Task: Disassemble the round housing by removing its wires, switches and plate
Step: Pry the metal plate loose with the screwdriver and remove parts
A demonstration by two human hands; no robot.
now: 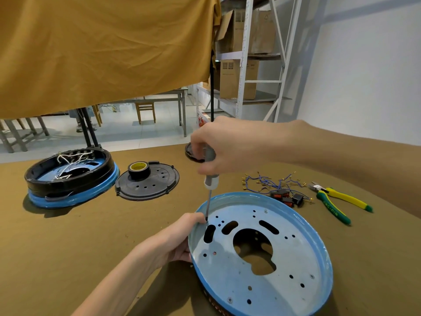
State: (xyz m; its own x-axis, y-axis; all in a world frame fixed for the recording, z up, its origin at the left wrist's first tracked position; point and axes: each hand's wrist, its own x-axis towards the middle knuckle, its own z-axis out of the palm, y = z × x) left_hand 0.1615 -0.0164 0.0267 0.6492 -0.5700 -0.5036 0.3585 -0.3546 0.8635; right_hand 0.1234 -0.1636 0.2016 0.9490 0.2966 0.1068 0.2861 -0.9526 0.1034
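Housing [262, 254] lies open-side up at table front, right of the cover [148, 181]. Left hand [175, 240] grips its near-left rim; right hand [218, 147] clasps screwdriver [210, 179], tip on rim screw. Looks stiff, light sheet metal; hold by rim.

right hand [224, 144] drives screwdriver [210, 179] into blue housing [262, 252]; left hand [180, 238] steadies rim

I see an evenly bright scene lit by soft daylight, with soft shadows under the parts on the bench [68, 236]. My wide lens bows the edges and stretches the forearms. The right hand [230, 147] looks slightly blurred; the blue rim shows mild glare.
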